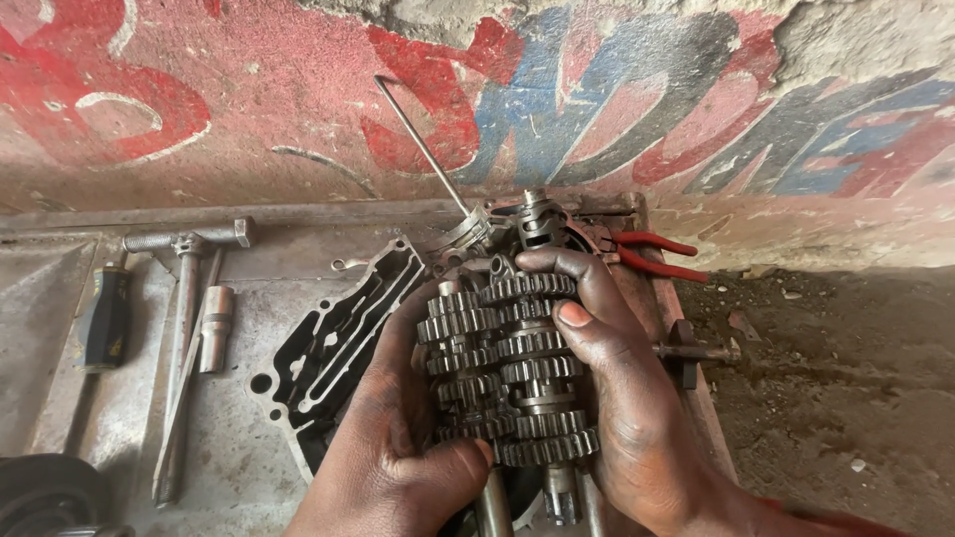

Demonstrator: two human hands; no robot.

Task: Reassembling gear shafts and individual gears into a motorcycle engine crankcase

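Both hands clasp a greasy cluster of two gear shafts (512, 373), stacked side by side with several toothed wheels each. My left hand (383, 452) wraps the left side, its thumb across the lower gears. My right hand (622, 398) grips the right side, fingers curled over the top gear and thumb pressed on the middle. The shafts stand over an open engine case (333, 343), dark and oily. Behind the gears rises a grooved shift drum (542, 221).
On the metal tray (234, 467) lie a T-handle wrench (184, 298), a socket (214, 328) and a black-handled screwdriver (104, 318). Red-handled pliers (652, 256) rest at the right. A thin rod (418, 144) leans on the painted wall (249, 89). Dirt floor (846, 378) lies to the right.
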